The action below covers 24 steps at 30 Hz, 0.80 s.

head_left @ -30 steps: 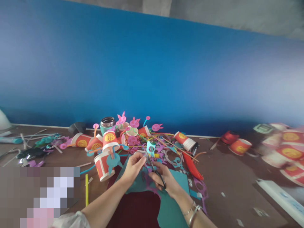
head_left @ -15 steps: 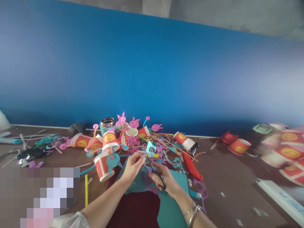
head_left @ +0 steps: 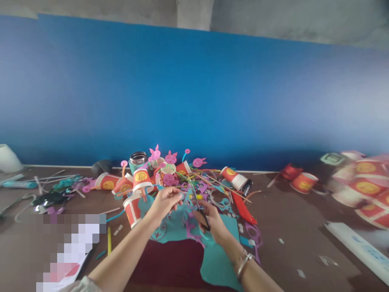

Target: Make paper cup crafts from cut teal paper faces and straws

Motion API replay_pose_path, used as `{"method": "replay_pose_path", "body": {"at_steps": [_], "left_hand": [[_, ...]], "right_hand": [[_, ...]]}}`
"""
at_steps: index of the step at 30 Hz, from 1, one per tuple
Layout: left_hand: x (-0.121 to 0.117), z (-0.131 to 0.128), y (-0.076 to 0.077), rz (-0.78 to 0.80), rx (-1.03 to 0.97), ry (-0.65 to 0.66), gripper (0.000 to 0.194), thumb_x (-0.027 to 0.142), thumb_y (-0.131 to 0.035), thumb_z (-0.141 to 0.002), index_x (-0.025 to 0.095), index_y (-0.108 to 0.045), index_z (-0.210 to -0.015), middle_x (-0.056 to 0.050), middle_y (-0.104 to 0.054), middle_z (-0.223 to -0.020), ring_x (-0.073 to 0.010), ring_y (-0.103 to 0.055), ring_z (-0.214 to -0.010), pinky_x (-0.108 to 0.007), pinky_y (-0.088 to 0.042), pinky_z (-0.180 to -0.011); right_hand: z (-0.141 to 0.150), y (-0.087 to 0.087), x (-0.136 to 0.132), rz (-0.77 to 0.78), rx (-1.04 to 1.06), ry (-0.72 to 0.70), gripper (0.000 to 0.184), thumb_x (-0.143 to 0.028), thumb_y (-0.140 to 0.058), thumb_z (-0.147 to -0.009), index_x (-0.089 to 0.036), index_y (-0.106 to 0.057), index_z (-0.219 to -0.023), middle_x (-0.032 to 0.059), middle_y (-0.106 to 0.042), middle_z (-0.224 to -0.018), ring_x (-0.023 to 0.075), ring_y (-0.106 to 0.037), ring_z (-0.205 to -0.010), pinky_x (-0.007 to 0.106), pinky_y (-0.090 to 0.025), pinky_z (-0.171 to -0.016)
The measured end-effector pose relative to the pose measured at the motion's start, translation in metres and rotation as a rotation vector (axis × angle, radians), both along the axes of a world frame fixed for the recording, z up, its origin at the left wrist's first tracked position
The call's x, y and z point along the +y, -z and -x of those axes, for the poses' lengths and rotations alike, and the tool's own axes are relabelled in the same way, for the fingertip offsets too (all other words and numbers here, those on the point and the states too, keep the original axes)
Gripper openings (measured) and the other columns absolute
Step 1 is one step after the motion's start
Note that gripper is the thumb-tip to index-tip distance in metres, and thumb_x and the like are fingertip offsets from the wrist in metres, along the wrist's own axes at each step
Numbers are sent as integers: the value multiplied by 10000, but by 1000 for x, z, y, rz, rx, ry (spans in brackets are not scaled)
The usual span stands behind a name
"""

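My right hand (head_left: 212, 223) grips black-handled scissors (head_left: 205, 221), with the blades pointing away over the pile. The blades look apart from my left hand. To their left, my left hand (head_left: 166, 205) has thumb and fingertips pinched together; a small bluish bit may show at the tips, but I cannot make it out. Beneath both hands lies a teal sheet (head_left: 172, 233) with outlines drawn on it and a wavy cut edge. Purple cut-out scraps (head_left: 192, 229) lie on it between my hands. Nearer me is a dark red surface (head_left: 170, 263).
Red paper cups (head_left: 142, 179) with pink cut-out faces (head_left: 171, 157) crowd the back beside a teal metal flask (head_left: 138, 158). A red pouch (head_left: 240, 205) lies right of my right hand. Further right are stacked cups (head_left: 366, 186) and a white power strip (head_left: 358, 245).
The light blue cut piece that stood between my left fingertips and the blades no longer shows there. My left hand has moved slightly left and up, apart from the scissors.
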<state>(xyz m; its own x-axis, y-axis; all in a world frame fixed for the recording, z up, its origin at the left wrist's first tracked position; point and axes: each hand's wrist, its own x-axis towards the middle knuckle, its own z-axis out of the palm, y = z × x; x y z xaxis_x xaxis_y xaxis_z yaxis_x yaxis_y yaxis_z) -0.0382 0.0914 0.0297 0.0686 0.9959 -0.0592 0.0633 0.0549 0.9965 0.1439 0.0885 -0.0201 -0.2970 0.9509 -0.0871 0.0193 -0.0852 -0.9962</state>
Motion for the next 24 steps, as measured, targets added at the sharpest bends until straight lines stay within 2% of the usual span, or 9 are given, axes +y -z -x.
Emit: {"method": "replay_pose_path", "body": {"at_steps": [3, 6, 10, 14, 17, 20, 22, 24], "left_hand": [[-3, 17, -8, 3, 314, 111, 234, 296, -548, -728, 134, -606, -886, 7, -612, -595, -79, -469, -401, -180, -325, -397], [-8, 26, 0, -16, 637, 236, 239, 261, -484, -753, 149, -625, -910, -1, -622, -583, -109, -507, -401, -201, -355, -410], [-11, 28, 15, -25, 748, 302, 209, 239, -479, -755, 173, -650, -854, 2, -607, -508, -143, -542, -400, -217, -372, -423], [-9, 26, 18, -51, 825, 319, 256, 273, -484, -778, 184, -647, -955, 6, -587, -477, -182, -593, -465, -238, -407, -485], [-9, 26, 17, -100, 898, 288, 328, 260, -526, -759, 187, -612, -1067, -18, -633, -590, -221, -643, -640, -278, -438, -628], [-15, 26, 16, -130, 953, 280, 349, 201, -570, -704, 191, -615, -1050, -69, -671, -828, -264, -631, -867, -321, -431, -761], [-22, 25, 16, -147, 966, 303, 361, 189, -604, -670, 194, -617, -1031, -95, -641, -1008, -284, -585, -1002, -339, -420, -831], [-27, 25, 18, -182, 951, 335, 395, 204, -644, -649, 192, -606, -1042, -107, -595, -1106, -288, -538, -1082, -349, -408, -883]], "right_hand": [[0, 0, 1, -27, 58, 35, 502, -399, -663, -713, -106, -521, -1094, -100, -456, -367, 59, -364, -272, 165, -271, -301], [-1, 0, 1, -37, 80, 50, 499, -355, -684, -693, -120, -526, -1104, -96, -470, -403, 62, -380, -296, 168, -296, -307], [-2, -1, 1, -44, 59, 45, 466, -302, -676, -681, -130, -536, -1091, -101, -461, -404, 67, -373, -299, 177, -303, -312], [-2, -3, 1, -52, 39, 56, 445, -303, -666, -676, -136, -543, -1070, -101, -461, -395, 75, -380, -302, 184, -299, -323], [-4, -3, 3, -55, 42, 87, 410, -344, -652, -692, -136, -555, -1031, -97, -462, -403, 77, -384, -312, 185, -294, -331], [-10, -5, 7, -49, -9, 107, 398, -384, -652, -694, -135, -574, -994, -90, -471, -413, 83, -402, -325, 191, -288, -344], [-16, -8, 11, -63, -106, 89, 389, -393, -680, -667, -127, -600, -940, -78, -489, -422, 95, -435, -346, 201, -303, -362], [-24, -13, 15, -94, -204, 61, 386, -393, -716, -628, -117, -618, -879, -64, -514, -447, 109, -477, -384, 212, -339, -395]]}}
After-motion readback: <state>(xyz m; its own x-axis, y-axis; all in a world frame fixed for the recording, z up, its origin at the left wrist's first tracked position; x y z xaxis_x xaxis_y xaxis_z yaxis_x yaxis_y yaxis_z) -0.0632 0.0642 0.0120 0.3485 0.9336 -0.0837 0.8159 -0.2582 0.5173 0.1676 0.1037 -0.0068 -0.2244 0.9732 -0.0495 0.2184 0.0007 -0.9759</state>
